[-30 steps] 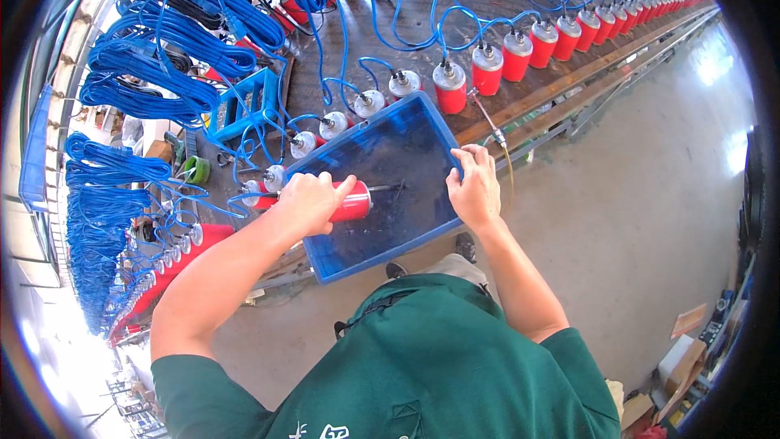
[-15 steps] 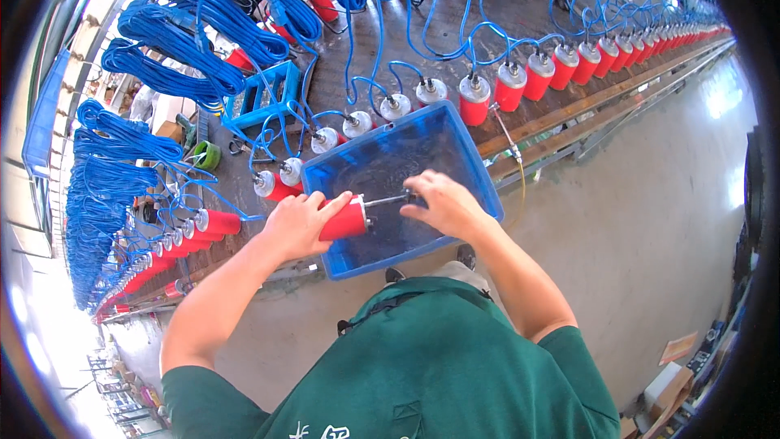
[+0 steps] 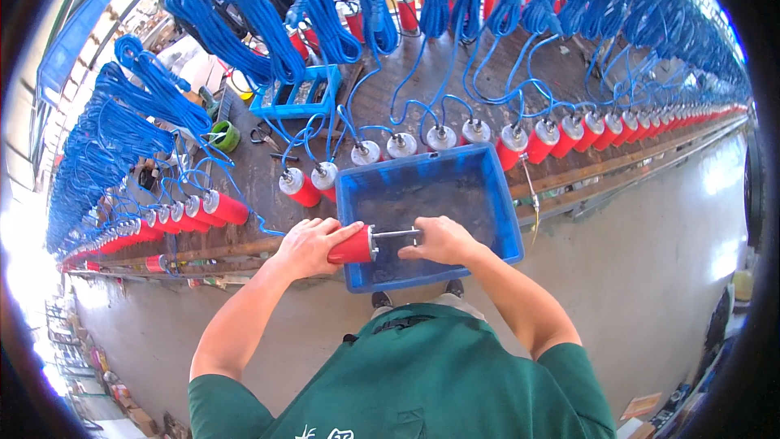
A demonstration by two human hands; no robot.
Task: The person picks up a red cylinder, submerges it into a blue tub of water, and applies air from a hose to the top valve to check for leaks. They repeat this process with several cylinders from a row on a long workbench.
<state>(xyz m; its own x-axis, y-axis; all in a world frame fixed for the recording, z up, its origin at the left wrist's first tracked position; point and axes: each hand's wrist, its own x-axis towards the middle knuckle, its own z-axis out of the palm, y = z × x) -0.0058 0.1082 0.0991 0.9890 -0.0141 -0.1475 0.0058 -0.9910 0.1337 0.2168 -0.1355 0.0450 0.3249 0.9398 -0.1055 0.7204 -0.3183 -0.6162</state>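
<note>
The left hand [image 3: 313,245] was wrapped around a red cylinder [image 3: 349,248] with a silver end cap, gripping its body from the left, with the cap turned to the right. The right hand [image 3: 440,241] was curled closed around the dark far end of a slim metal rod [image 3: 396,234], which ran from the capped end of the cylinder; the hand hid the rest of that end. Cylinder and rod lay nearly level above the left and middle part of a blue plastic bin [image 3: 505,211], an open rectangular tub with a dark interior. Below the hands were the green shirt [image 3: 431,366] of the wearer and a pair of dark shoes [image 3: 381,299] on the grey floor [image 3: 617,276]. Behind the bin, a row of silver-capped red cylinders [image 3: 543,142] stood along the edge of a dark brown workbench [image 3: 264,183], each joined to a blue cable, and a second row of red cylinders [image 3: 226,207] curved away on the left. Near the right side of the bin hung a metal fitting [image 3: 532,191] with a thin yellow hose. Farther back on the bench were a blue plastic crate [image 3: 330,102], a green ring-shaped roll [image 3: 225,136] and thick coils of blue cable [image 3: 260,20].
</note>
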